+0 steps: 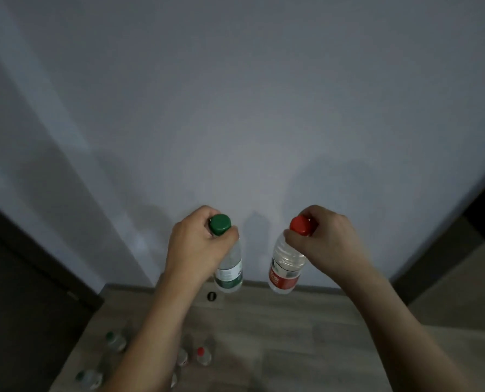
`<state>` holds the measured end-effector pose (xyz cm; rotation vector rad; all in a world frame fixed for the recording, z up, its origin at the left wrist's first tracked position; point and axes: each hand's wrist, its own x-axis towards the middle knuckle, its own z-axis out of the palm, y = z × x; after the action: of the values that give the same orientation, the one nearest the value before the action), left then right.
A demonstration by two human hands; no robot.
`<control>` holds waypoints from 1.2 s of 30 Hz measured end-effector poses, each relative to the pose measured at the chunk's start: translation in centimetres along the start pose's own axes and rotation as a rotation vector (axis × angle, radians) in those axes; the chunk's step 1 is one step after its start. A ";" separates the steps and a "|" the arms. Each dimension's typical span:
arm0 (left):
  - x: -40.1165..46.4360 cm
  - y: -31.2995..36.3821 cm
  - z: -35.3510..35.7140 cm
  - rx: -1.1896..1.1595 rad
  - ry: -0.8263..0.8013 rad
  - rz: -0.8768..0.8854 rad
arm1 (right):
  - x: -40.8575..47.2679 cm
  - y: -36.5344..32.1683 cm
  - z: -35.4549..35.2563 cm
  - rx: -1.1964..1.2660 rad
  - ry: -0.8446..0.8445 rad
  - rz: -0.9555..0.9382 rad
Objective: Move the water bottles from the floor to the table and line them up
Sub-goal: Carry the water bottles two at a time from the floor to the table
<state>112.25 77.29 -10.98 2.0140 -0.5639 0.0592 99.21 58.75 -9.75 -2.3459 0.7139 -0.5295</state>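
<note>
My left hand grips the neck of a clear bottle with a green cap and green label, held upright in the air. My right hand grips the neck of a clear bottle with a red cap and red label, also hanging upright. Both bottles are well above the wooden floor, in front of a pale wall. Several more bottles stand on the floor at the lower left, among them a green-capped one and a red-capped one. No table is in view.
A pale grey wall fills most of the view. A dark door or panel is at the left and a dark doorway edge at the right. A small dark round object lies on the floor near the wall.
</note>
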 end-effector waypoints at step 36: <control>-21.5 45.1 58.9 -0.322 -0.985 0.581 | -21.8 46.4 -47.3 -0.179 0.709 0.775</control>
<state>63.10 17.72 -8.97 1.4041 -1.6433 -0.6612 41.03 20.29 -10.18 -1.7690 1.9376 -0.9496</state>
